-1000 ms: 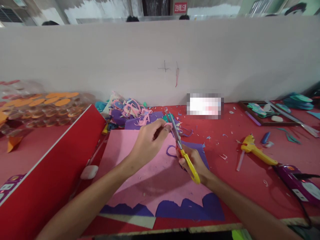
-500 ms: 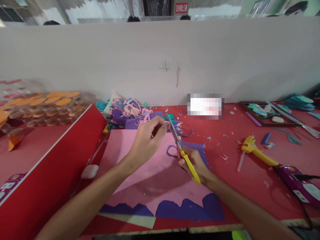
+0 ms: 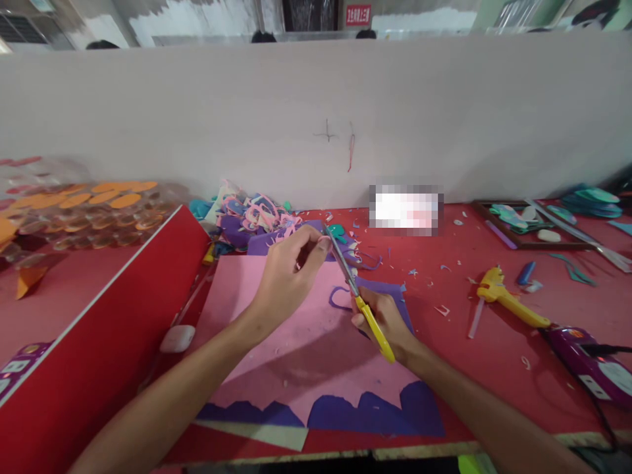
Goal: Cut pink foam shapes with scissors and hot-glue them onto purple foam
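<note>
My right hand (image 3: 379, 313) is closed round the yellow handles of a pair of scissors (image 3: 353, 284), whose blades point up and away to the left. My left hand (image 3: 292, 266) pinches a small pink piece (image 3: 328, 242) between thumb and fingertips, right beside the blade tips. Most of that piece is hidden by the fingers. Below both hands lies a pink sheet (image 3: 276, 359) with a jagged near edge, on top of a purple sheet (image 3: 375, 415). A purple cut loop (image 3: 338, 298) rests on the pink sheet near the scissors.
Pink and purple scraps (image 3: 257, 217) are heaped at the back. A red panel (image 3: 118, 309) slants along the left. On the right lie a yellow glue gun (image 3: 513, 299), a purple power strip (image 3: 590, 362) and a dark tray (image 3: 573, 243). A pale partition (image 3: 247, 118) closes off the back.
My left hand has shifted slightly left, and less of the pink piece shows past its fingertips. The scissors' blades look closer together; the right hand has barely moved.
</note>
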The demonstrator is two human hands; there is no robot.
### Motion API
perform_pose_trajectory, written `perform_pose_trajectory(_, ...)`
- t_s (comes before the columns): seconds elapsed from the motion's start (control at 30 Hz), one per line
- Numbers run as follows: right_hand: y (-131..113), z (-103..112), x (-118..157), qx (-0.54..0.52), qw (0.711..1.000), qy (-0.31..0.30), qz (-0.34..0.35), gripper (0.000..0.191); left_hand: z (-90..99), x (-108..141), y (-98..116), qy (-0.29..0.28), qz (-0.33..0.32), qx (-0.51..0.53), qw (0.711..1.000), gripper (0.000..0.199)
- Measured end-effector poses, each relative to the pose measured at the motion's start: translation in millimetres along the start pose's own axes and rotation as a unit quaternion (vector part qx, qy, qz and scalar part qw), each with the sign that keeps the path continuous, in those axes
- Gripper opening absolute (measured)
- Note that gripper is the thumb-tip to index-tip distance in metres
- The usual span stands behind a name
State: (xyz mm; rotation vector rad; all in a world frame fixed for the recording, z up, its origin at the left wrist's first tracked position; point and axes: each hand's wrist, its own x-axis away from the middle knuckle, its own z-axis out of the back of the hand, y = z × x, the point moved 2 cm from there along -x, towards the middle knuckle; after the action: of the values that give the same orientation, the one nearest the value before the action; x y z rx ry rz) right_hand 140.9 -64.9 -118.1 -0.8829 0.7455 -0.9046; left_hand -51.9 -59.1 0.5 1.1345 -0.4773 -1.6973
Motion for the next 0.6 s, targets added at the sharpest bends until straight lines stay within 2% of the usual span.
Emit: perform_pose_trajectory(0.6, -11, 3, -1, 0.024, 1.0, 0.008, -0.014, 0.037, 6.6, -3, -3, 0.036, 0.002, 0.007, 0.999, 0.019)
